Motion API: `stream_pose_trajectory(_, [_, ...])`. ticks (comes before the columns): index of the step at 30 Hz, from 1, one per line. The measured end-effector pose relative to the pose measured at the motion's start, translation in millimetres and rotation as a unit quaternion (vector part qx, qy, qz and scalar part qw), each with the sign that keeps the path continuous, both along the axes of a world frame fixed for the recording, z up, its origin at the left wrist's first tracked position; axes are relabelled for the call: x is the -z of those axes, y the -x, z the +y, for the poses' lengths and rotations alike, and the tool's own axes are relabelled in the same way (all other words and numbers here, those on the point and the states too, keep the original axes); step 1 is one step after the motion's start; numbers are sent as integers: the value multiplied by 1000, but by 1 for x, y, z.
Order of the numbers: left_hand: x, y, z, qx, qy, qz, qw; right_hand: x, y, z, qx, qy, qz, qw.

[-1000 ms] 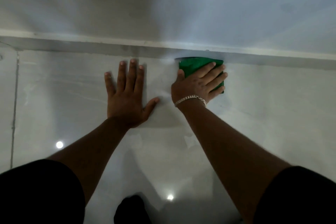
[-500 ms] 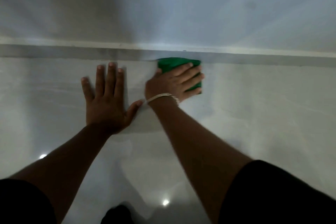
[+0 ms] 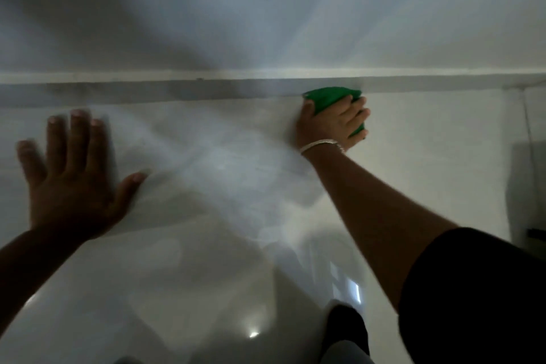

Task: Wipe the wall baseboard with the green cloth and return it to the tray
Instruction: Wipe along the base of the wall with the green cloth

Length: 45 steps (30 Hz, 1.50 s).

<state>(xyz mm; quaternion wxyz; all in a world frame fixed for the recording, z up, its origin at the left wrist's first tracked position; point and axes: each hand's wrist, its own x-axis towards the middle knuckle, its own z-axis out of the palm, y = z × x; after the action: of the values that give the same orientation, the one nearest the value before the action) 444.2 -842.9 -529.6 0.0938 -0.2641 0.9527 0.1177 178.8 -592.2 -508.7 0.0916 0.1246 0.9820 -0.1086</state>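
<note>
My right hand (image 3: 335, 124), with a silver bracelet at the wrist, presses the folded green cloth (image 3: 329, 97) against the grey baseboard (image 3: 177, 93) where it meets the floor. The cloth's top edge touches the baseboard and my fingers cover most of it. My left hand (image 3: 72, 174) lies flat on the glossy white floor at the left, fingers spread, holding nothing. No tray is in view.
The pale wall (image 3: 266, 9) rises above the baseboard. The white tiled floor (image 3: 221, 245) reflects ceiling lights. A tile joint and a dark shape (image 3: 529, 186) sit at the right edge. My knee (image 3: 345, 328) shows at the bottom.
My right hand has slid the cloth rightwards along the baseboard, away from my left hand. The view has shifted, so my left hand now sits at the far left, slightly blurred.
</note>
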Motion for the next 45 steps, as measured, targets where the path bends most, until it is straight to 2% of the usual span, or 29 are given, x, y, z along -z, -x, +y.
stream_pose_trajectory(2, [-6, 3, 2, 3, -6, -5, 1000, 1, 23, 32, 5, -14, 4, 1000])
stream_pose_trajectory(5, [-8, 0, 7, 56, 44, 31, 997, -1, 38, 51, 5, -18, -3, 1000])
stream_pose_trajectory(10, [0, -1, 0, 79, 50, 2, 996, -12, 6, 16, -12, -4, -10, 1000])
stream_pose_trajectory(13, [-4, 1, 2, 54, 26, -4, 998, -16, -56, -39, -126, 21, -27, 991])
stream_pose_trajectory(17, [-9, 5, 5, 29, 10, -21, 999, -20, -132, -109, -317, 85, -37, 944])
stream_pose_trajectory(20, [-10, 5, 3, 5, -12, -19, 1000, -20, -131, -108, -369, 67, -46, 926])
stream_pose_trajectory(23, [5, -2, -6, 71, 22, 11, 997, -18, -97, -62, -471, 20, -21, 882])
stream_pose_trajectory(25, [16, -5, -11, 71, 25, 18, 997, -16, -68, -24, -461, -2, -19, 887])
stream_pose_trajectory(29, [25, -5, -15, 64, 18, 22, 998, -16, -14, 48, -362, -52, -8, 931])
stream_pose_trajectory(32, [17, -2, -15, 79, 35, 13, 996, -24, 32, 85, -188, -40, -18, 981])
stream_pose_trajectory(34, [9, -1, -9, 68, 44, 9, 997, -28, 56, 94, -116, -33, -44, 992])
stream_pose_trajectory(37, [-10, 3, 3, 42, 11, -31, 999, -38, 70, 100, -109, -6, -74, 991])
stream_pose_trajectory(41, [-44, 23, 21, -14, -53, -77, 995, -68, 46, 102, -100, 74, -64, 990])
stream_pose_trajectory(43, [-69, 46, 53, -51, -142, -57, 987, -87, 19, 104, -136, 125, -54, 981])
stream_pose_trajectory(45, [-103, 79, 96, -93, -272, -17, 958, -111, -12, 104, -168, 179, -54, 968])
